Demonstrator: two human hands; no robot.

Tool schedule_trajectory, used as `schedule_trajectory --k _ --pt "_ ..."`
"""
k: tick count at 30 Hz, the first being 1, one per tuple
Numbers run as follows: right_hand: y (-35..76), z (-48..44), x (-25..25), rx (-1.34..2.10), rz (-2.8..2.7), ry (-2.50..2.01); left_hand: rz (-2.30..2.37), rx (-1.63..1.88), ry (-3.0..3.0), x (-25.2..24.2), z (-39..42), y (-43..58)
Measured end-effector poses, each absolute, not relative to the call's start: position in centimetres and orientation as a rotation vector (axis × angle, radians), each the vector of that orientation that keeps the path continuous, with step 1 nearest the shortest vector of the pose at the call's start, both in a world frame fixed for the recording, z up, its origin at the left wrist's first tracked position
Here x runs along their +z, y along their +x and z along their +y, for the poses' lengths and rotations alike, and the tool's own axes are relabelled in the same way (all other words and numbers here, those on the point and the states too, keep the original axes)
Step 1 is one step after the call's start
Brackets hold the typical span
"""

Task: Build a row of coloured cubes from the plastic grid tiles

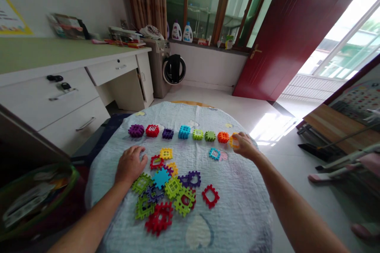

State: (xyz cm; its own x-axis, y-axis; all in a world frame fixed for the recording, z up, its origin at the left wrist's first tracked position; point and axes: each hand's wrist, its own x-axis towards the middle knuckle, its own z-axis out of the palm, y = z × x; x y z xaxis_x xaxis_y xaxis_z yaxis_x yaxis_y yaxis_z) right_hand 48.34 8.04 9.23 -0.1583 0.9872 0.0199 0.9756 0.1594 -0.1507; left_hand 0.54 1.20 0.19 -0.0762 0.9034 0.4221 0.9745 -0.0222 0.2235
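At the right end of a row of colour-sorted stacks, my right hand (246, 145) grips a yellow interlocking block piece (234, 140). Beside it sits an orange stack (223, 137), and further left come green, blue, dark purple, red and purple stacks (136, 131). A single blue piece (214, 153) lies just in front of the row. My left hand (130, 165) rests on the cloth with fingers apart, holding nothing. Next to it is a loose pile with green (142, 183), light blue (161, 178), purple and red pieces (159, 218). One red frame piece (210, 196) lies apart.
A pale blue patterned cloth (237, 213) covers the round table. A bin (38, 197) stands at the left, below white drawers (68, 95). Beyond are a washing machine (162, 67) with its door open and a red door (285, 27). Another person's leg (326, 176) shows at right.
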Motion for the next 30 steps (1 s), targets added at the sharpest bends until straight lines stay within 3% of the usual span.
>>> schedule_trajectory --k 11,30 --pt "53.0 14.6 8.6 0.217 -2.205 -2.146 -2.076 -0.695 -2.032 0.4 1.2 0.6" --pt "53.6 15.6 6.8 0.277 -2.237 -2.104 -2.070 -0.665 -2.038 0.3 1.2 0.5"
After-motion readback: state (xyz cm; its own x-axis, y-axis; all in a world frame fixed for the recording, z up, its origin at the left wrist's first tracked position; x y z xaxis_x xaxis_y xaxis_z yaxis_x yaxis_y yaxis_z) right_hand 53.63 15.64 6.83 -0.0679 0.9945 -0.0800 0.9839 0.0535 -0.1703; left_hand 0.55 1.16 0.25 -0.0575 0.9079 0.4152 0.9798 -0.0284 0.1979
